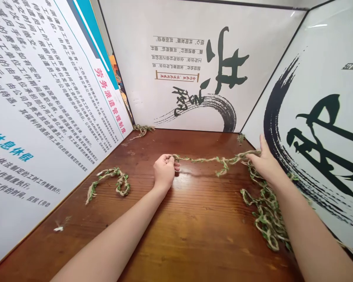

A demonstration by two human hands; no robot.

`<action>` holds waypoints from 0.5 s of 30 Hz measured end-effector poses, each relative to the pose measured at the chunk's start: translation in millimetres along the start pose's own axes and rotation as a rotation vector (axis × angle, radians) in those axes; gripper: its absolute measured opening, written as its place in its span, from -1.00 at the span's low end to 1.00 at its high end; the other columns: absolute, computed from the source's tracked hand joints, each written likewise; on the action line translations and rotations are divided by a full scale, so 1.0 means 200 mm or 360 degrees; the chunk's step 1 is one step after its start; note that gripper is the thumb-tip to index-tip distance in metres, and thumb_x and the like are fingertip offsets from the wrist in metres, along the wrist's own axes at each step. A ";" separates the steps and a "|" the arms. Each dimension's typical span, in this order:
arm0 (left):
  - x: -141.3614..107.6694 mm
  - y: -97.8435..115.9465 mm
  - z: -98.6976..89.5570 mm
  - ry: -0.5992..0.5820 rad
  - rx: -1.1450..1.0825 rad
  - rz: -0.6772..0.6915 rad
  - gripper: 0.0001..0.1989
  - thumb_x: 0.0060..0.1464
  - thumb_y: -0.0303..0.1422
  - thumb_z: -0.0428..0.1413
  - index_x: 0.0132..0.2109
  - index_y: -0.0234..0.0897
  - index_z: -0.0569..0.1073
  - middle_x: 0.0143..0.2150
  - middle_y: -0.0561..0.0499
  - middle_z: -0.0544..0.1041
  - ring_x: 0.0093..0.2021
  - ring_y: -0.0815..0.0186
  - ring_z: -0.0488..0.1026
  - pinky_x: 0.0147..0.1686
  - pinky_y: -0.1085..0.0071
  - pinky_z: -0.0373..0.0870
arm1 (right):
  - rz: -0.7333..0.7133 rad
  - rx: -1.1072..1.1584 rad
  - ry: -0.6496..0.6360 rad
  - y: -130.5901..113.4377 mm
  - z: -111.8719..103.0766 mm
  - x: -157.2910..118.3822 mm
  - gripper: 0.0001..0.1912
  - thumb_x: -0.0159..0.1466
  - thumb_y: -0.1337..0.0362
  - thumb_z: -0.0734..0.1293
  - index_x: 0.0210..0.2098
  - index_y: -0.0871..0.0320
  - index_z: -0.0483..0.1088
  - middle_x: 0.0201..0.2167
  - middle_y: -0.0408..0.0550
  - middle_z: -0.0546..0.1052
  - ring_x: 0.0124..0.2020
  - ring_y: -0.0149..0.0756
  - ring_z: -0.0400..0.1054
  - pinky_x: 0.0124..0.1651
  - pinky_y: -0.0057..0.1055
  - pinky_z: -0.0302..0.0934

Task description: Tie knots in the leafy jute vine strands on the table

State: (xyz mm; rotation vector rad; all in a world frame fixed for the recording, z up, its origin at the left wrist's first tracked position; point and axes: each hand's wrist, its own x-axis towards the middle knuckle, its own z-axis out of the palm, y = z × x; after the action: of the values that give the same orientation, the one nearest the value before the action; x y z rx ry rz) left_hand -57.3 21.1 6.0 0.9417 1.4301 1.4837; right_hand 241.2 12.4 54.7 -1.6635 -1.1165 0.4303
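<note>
My left hand pinches one end of a twisted green-and-beige twine strand above the wooden tabletop. The strand runs across to my right hand, which grips it between thumb and fingers. A short loose length hangs from the strand's middle. Below my right hand, a tangled heap of the same twine lies on the wood. A separate curved length of twine lies to the left of my left hand. A small tuft of twine sits at the back left corner.
Printed white panels with Chinese text and ink calligraphy stand along the left, back and right of the reddish-brown wooden tabletop. A small white scrap lies near the left panel.
</note>
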 end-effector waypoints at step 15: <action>-0.02 -0.02 0.00 -0.0360 -0.0039 0.0279 -0.74 -0.04 -0.24 0.25 -0.27 -0.34 0.67 -0.57 0.05 0.48 -0.64 0.44 0.29 -0.61 0.50 0.25 | -0.0173 0.0715 -0.0786 -0.18 0.54 -0.56 -0.28 0.23 0.29 0.34 0.38 0.01 0.26 0.25 0.12 0.46 -0.44 -0.37 0.49 -0.37 -0.36 0.42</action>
State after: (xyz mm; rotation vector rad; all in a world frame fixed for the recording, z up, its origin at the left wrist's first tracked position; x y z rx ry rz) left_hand -56.7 17.7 2.1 1.2040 1.1889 1.4639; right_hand 89.6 -21.3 17.2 -1.1210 -1.3374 0.9803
